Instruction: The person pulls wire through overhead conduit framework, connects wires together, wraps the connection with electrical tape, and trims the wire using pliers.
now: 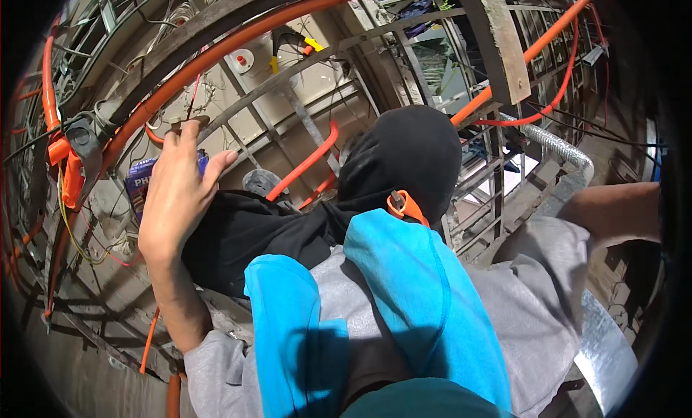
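My left hand point(173, 191) is raised at the left, its fingers and thumb wrapped over a small blue-purple box point(139, 181) held against the metal framing. Thin wires point(94, 256) hang just below the box. My left forearm comes up from a grey sleeve point(216, 375). My right forearm point(620, 210) stretches out to the right edge, where the hand itself is cut off. A black hood-like cloth point(404, 158), a grey shirt and blue straps point(418, 295) fill the middle.
Orange conduits point(238, 43) curve across metal framing point(497, 36) overhead. An orange fitting point(71, 174) and a grey box point(85, 140) sit at the left. A silver flexible duct point(562, 152) runs at the right above shiny sheet metal point(605, 353). A round white fixture point(241, 59) is mounted above.
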Demonstrator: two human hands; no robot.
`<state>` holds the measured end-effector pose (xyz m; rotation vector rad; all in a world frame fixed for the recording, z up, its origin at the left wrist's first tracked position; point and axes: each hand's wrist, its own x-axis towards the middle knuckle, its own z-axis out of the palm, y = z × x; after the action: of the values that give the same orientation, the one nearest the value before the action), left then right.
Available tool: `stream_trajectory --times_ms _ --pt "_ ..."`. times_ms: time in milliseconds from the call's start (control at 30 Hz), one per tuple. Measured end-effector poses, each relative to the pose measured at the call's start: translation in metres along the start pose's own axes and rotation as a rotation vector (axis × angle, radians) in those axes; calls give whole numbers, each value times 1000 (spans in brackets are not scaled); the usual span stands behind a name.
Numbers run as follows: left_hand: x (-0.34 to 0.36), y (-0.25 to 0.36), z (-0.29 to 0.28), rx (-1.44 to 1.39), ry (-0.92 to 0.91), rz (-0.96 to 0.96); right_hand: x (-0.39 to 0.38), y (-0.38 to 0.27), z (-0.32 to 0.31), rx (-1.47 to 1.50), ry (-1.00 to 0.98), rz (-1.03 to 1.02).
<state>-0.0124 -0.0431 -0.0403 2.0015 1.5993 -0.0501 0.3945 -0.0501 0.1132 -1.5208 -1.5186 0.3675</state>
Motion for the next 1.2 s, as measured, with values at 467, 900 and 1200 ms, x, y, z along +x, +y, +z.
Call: stream_trajectory --times_ms 467,900,1200 --pt "86 64 -10 -796 18 508 49 58 71 -18 -365 118" --pt "71 172 -131 -804 28 650 95 147 158 -99 -555 289" --pt "65 188 -215 -1036 61 500 138 36 102 269 -606 366"
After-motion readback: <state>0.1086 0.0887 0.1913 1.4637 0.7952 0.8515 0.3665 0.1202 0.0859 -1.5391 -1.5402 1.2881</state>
